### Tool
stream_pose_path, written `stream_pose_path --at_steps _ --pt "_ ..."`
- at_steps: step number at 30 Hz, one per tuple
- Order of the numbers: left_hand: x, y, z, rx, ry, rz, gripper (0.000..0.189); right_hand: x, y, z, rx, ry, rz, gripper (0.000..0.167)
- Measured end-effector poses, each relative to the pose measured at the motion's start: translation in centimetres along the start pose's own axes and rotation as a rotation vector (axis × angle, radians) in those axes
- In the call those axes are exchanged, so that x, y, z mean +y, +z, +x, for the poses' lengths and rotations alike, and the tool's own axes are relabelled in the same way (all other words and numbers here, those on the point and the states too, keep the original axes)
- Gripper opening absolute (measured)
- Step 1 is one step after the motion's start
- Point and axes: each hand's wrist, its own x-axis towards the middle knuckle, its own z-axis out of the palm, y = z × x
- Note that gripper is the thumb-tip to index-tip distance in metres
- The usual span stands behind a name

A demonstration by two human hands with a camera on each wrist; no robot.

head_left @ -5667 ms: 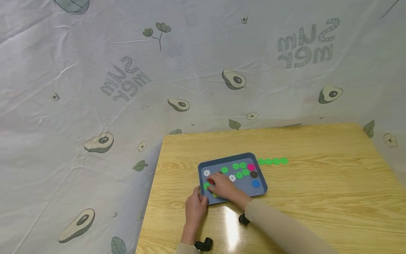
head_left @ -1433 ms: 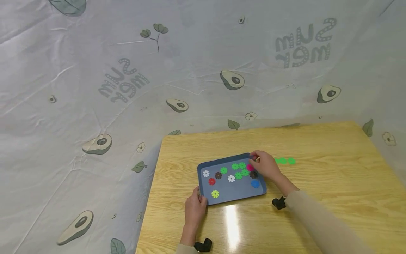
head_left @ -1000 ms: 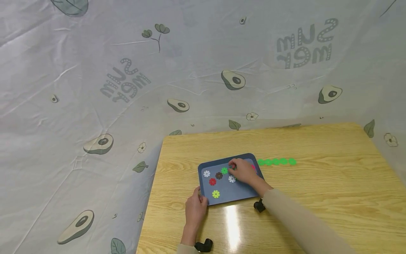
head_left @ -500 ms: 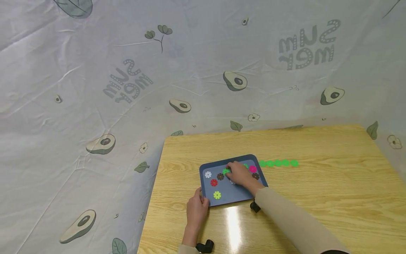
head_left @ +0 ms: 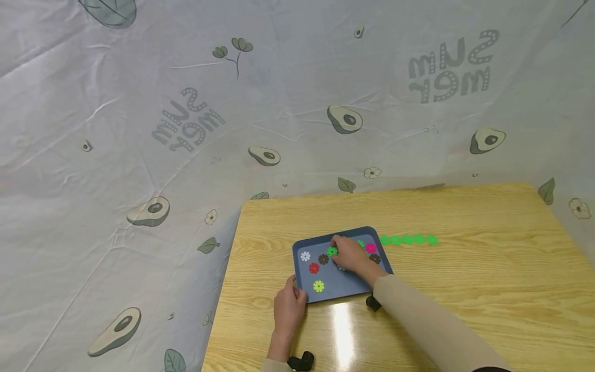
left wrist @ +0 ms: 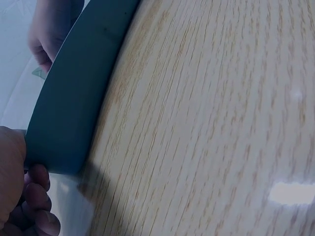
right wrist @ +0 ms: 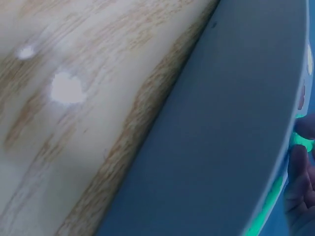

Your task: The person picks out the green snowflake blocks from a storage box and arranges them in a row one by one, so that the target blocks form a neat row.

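In the head view a blue-grey tray [head_left: 344, 289] lies on the wooden table, holding flower-shaped notched plastic discs. My left hand [head_left: 289, 307] grips its near left corner, thumb at the rim; the left wrist view shows curled fingers [left wrist: 38, 196] beside the tray wall [left wrist: 74, 103]. Reaching into the tray, my right hand [head_left: 350, 254] pinches a green disc [head_left: 332, 251]. In the right wrist view its fingertips [right wrist: 298, 162] meet that green disc [right wrist: 301, 142] behind the tray wall. Some discs under the right hand are hidden.
White [head_left: 304, 256], brown [head_left: 323, 259], red [head_left: 314, 268] and yellow [head_left: 318, 286] discs lie in the tray's left part. Pink [head_left: 371, 248] and dark brown [head_left: 374, 259] ones lie right. Several green discs form a row [head_left: 408, 239] on the table beyond the tray's right edge.
My right hand went from the tray's left part to its right edge, then back to the green disc. The row gained one green disc; one left the tray's left side. My left hand stayed.
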Motion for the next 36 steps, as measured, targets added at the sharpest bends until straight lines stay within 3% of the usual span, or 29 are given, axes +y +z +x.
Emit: stream_pose_path --at_steps 7,14,24,36 --pt "0.0 0.1 0.2 0.007 0.030 0.021 0.045 -0.5 -1.3 -0.9 0.055 -0.077 0.072 0.020" --pt "0.0 0.0 0.2 -0.003 0.028 0.019 0.045 0.9 -3.2 -1.5 0.174 -0.141 0.167 0.017" --pt "0.3 -0.1 0.5 -0.017 0.029 0.015 0.044 6.0 -7.3 -2.8 0.275 0.009 0.251 0.022" --pt "0.0 0.2 -0.1 -0.013 -0.005 0.002 0.045 14.1 -11.3 -7.1 0.343 0.142 0.238 0.030"
